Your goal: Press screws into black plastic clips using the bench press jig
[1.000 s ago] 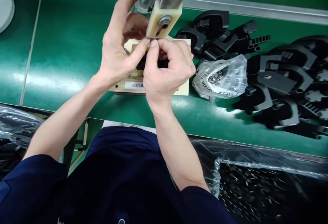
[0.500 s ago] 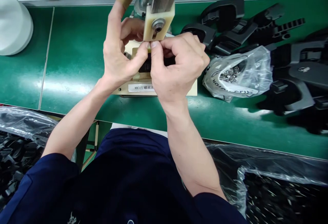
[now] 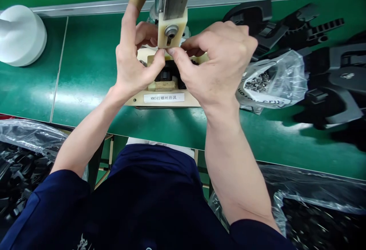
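Observation:
My left hand is at the lower left of a cream block on the end of a metal bar. Its index finger, capped in a tan finger cot, points upward. The thumb tip lies against the block's bottom edge, and the other fingers curl behind. My right hand reaches in from the right with thumb and fingers drawn together under the block; whatever is between them is hidden. Below both thumbs, a black part sits in a cream fixture with a white printed label.
To the right, a clear plastic bag holds small metal pieces. Black and grey plastic parts are scattered beyond it. A white round object stands at far left. Plastic-lined containers of dark parts flank my body below the green bench.
My right hand has swung outward to the right, its thumb still near the block, uncovering more of the label and black part. My left hand keeps nearly the same pose.

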Available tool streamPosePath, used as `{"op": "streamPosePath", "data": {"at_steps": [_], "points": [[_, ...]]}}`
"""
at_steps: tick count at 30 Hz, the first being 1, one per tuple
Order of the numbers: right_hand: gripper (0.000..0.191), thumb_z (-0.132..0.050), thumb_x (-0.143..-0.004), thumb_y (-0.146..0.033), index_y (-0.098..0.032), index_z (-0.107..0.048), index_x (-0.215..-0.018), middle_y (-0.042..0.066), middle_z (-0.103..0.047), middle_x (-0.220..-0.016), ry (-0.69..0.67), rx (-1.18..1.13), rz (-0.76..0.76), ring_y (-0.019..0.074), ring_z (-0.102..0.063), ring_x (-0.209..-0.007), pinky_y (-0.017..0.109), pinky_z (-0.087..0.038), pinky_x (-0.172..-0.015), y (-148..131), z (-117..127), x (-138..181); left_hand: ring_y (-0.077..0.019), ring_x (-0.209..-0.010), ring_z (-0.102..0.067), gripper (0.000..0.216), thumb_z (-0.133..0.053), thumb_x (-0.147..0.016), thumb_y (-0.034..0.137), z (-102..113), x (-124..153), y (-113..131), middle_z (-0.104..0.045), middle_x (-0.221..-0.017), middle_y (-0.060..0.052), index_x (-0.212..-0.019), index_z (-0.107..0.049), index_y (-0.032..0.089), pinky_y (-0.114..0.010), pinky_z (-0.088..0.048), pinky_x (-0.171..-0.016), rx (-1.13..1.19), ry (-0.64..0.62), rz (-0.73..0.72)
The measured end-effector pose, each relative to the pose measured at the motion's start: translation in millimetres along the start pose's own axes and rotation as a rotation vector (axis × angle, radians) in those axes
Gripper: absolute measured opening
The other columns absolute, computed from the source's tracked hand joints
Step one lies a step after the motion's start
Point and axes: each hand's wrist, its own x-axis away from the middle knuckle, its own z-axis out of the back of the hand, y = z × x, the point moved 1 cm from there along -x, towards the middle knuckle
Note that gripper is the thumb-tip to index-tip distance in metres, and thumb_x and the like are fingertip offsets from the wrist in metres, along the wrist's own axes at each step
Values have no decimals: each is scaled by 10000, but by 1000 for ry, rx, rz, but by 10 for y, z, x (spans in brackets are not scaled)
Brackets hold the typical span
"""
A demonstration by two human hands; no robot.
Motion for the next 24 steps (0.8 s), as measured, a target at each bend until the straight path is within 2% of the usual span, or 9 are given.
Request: {"op": "streamPosePath", "data": {"at_steps": [3, 6, 12, 14, 19, 24], "points": [[335, -544, -934, -451, -191, -577, -726, 52, -615, -793, 72, -71, -7, 257, -600, -920, 492, -402, -929, -17, -101, 76, -81, -733, -574, 682, -537, -872, 577, -42, 14, 72, -297, -1500, -103, -1412, -189, 348, -214, -515, -595, 50, 71, -29], [332, -496, -957, -455, -199, -590, -768, 43, -608, -824, 165, -132, -2, 246, -589, -927, 511, -388, -959, -12, -217, 143, -111, -761, -593, 692, -517, -849, 607, -52, 41, 84, -279, -1499, -60, -1421, -186, 403, -254, -527, -617, 86, 98, -28], [321, -473, -971, -436, -206, -604, -790, 39, -582, -847, 165, -205, -7, 245, -582, -961, 516, -381, -964, -1, -297, 163, -209, -958, -632, 810, -503, -829, 671, 29, 83, 38, -292, -1515, -74, -1470, -75, 422, -316, -551, -728, 41, -7, 129], [322, -484, -966, -438, -203, -603, -780, 40, -582, -839, 164, -205, -13, 248, -581, -954, 518, -375, -967, -1, -282, 156, -198, -961, -626, 802, -513, -844, 661, 59, 74, 29, -309, -1508, -74, -1472, -78, 415, -304, -554, -734, 45, -22, 112], [381, -466, -969, -494, -206, -599, -759, 35, -584, -802, 197, -185, -11, 235, -580, -907, 510, -379, -959, -2, -292, 150, -94, -859, -569, 719, -523, -890, 617, 93, 31, 11, -294, -1525, -64, -1446, -137, 373, -198, -545, -715, 54, -33, 11], [368, -472, -969, -465, -221, -593, -720, 33, -586, -744, 293, -102, -12, 219, -575, -829, 473, -411, -908, -37, -358, 177, -157, -945, -603, 759, -561, -865, 620, 72, 40, 25, -305, -1521, -64, -1455, -148, 382, -261, -559, -738, 53, -14, 61]]}}
